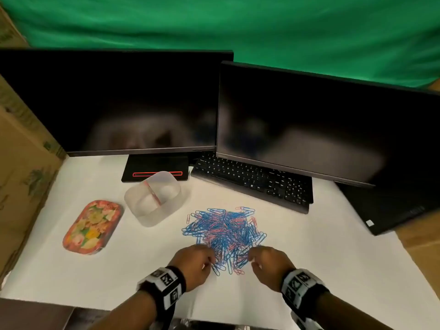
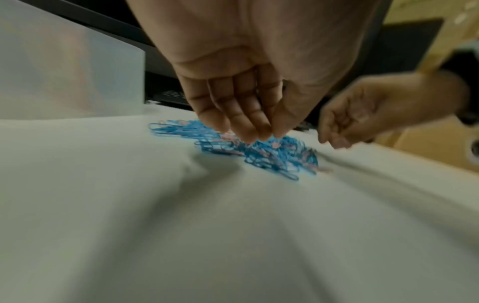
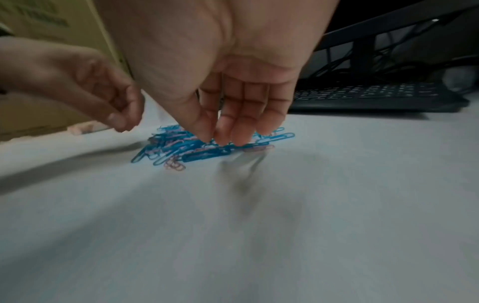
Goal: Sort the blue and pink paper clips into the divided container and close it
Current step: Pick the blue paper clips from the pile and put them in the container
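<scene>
A mixed pile of blue and pink paper clips (image 1: 225, 231) lies on the white table in front of me. Behind it to the left stands the open translucent container (image 1: 142, 219), with a pink divider (image 1: 152, 192) across its middle. Its floral lid (image 1: 92, 226) lies flat further left. My left hand (image 1: 209, 259) hovers at the pile's near-left edge with thumb and fingertips (image 2: 278, 134) drawn together; blur hides whether a clip is between them. My right hand (image 1: 251, 259) is at the near-right edge, its fingertips (image 3: 223, 141) dipping into the clips (image 3: 207, 151) and pinching at them.
Two dark monitors (image 1: 114, 103) (image 1: 321, 129) stand at the back, and a black keyboard (image 1: 252, 181) lies under the right one. A cardboard box (image 1: 23, 175) walls off the left side. White tabletop (image 1: 321, 246) stretches to the right of the pile.
</scene>
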`<state>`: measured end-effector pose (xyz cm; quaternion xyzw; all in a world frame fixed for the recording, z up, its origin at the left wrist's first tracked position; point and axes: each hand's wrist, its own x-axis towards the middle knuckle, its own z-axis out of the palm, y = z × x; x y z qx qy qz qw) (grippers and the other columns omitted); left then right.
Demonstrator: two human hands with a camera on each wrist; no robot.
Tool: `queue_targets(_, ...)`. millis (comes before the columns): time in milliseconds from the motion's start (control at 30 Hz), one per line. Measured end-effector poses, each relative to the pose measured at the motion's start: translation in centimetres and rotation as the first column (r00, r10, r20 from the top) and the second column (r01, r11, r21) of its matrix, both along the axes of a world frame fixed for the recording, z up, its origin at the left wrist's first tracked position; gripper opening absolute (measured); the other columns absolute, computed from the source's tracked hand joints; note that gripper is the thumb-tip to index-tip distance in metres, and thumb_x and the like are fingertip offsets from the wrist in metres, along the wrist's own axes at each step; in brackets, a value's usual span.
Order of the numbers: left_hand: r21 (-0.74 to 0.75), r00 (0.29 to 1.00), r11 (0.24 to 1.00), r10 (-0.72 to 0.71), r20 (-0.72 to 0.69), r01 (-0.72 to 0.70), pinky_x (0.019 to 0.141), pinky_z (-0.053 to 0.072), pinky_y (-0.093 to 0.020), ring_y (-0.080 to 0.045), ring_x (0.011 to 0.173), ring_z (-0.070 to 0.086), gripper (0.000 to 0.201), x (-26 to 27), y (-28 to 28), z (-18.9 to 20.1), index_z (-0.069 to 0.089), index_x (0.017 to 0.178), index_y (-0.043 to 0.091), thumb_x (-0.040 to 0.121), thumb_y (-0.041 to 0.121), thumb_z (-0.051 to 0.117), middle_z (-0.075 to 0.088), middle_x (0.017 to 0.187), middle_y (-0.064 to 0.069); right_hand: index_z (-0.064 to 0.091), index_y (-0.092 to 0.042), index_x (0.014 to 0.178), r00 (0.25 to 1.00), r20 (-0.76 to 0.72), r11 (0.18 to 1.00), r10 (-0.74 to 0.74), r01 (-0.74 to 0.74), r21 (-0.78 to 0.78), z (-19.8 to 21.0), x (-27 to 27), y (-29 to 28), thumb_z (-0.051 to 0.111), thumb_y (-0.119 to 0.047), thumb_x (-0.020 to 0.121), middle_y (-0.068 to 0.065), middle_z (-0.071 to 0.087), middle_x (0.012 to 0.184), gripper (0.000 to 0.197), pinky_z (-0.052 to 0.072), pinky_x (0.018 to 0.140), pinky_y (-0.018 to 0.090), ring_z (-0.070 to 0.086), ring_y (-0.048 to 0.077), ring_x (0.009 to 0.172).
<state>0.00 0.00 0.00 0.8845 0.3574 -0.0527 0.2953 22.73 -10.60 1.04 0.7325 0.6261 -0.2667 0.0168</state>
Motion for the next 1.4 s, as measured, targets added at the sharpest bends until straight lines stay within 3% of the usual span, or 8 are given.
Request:
queue_targets(267,0.152,0.978,0.968,-0.187,-0.092,0.199,0.084,0.045,-0.03,-0.021,0.107,0.055,0.026,2.2,0.1,-1.8,0.061,0.111,0.029,0.089,0.027,0.048,0.055,0.113,0.003,0.063,-0.023,0.109,0.955,0.114,0.96,0.274,-0.279,0.025,-2.0,-0.4,1.8,0.048,-0.025,0.089,0.003,0.061,0.112,0.026,0.046,0.086,0.034,0.055,0.026,0.108)
queue_targets(433,0.167,0.985,0.972,-0.156,-0.067,0.166,0.076,0.046,-0.031,-0.022,0.099,0.056,0.017,2.7,0.8,-2.1,0.063,0.092,0.023,0.089,0.025,0.046,0.057,0.103,0.002,0.058,-0.028,0.062,0.949,0.136,0.951,0.284,-0.297,0.085,-2.8,-0.2,1.8,0.077,-0.027,0.062,-0.011,0.056,0.066,0.019,0.044,0.044,0.02,0.06,0.011,0.059)
queue_targets(633,0.164,0.994,0.981,-0.099,-0.052,0.106,0.073,0.045,-0.033,-0.022,0.097,0.057,0.016,1.9,1.4,-2.6,0.059,0.089,0.022,0.089,0.024,0.043,0.056,0.103,0.003,0.061,-0.017,0.088,0.989,-0.062,0.972,0.137,-0.122,0.202,-2.9,0.9,1.8,0.046,-0.022,0.091,0.0,0.058,0.096,0.016,0.045,0.077,0.028,0.053,0.018,0.092)
queue_targets(767,0.152,0.995,0.983,-0.098,-0.036,0.103,0.077,0.045,-0.032,-0.021,0.103,0.056,0.018,1.5,1.4,-2.3,0.06,0.098,0.024,0.088,0.025,0.046,0.055,0.109,0.004,0.055,-0.031,0.084,0.962,-0.271,0.987,-0.037,0.079,0.143,-2.5,2.5,1.8,0.047,-0.02,0.085,-0.01,0.059,0.081,0.013,0.047,0.072,0.027,0.054,0.011,0.076)
queue_targets(900,0.143,0.986,0.977,-0.147,-0.072,0.156,0.081,0.045,-0.03,-0.02,0.106,0.055,0.021,1.7,1.0,-2.4,0.063,0.102,0.024,0.088,0.026,0.048,0.056,0.113,0.003,0.057,-0.035,0.103,0.85,-0.473,0.955,-0.23,0.292,0.059,-2.5,3.1,1.7,0.048,-0.008,0.085,-0.003,0.06,0.073,0.035,0.048,0.068,0.024,0.054,0.013,0.064)
queue_targets(1067,0.147,0.99,0.98,-0.132,-0.047,0.137,0.074,0.043,-0.03,-0.022,0.1,0.056,0.015,2.1,1.1,-2.6,0.06,0.091,0.02,0.088,0.024,0.046,0.058,0.104,0.001,0.061,-0.019,0.088,0.65,-0.651,0.902,-0.391,0.412,-0.13,-1.9,3.3,2.5,0.042,0.006,0.081,0.007,0.054,0.072,0.032,0.039,0.049,0.014,0.051,0.015,0.054)
queue_targets(1233,0.063,0.999,0.998,0.014,0.036,-0.016,0.073,0.041,-0.024,-0.018,0.091,0.059,0.016,1.9,1.4,-1.9,0.061,0.094,0.024,0.086,0.025,0.047,0.061,0.089,0.011,0.056,-0.008,0.073,0.509,-0.722,0.86,-0.469,0.451,-0.24,-1.2,3.0,2.9,0.039,-0.013,0.06,0.008,0.053,0.061,0.023,0.031,0.043,0.016,0.042,0.009,0.043)
queue_targets(1400,-0.123,0.979,0.98,0.168,0.119,-0.154,0.073,0.042,-0.017,-0.007,0.077,0.06,0.027,1.7,2.3,-1.7,0.062,0.108,0.029,0.085,0.017,0.055,0.056,0.068,0.023,0.059,-0.023,0.074,0.725,-0.589,0.928,-0.357,0.346,-0.136,-2.0,2.7,2.6,0.05,-0.022,0.073,-0.008,0.056,0.067,0.009,0.039,0.062,0.016,0.05,0.005,0.062)
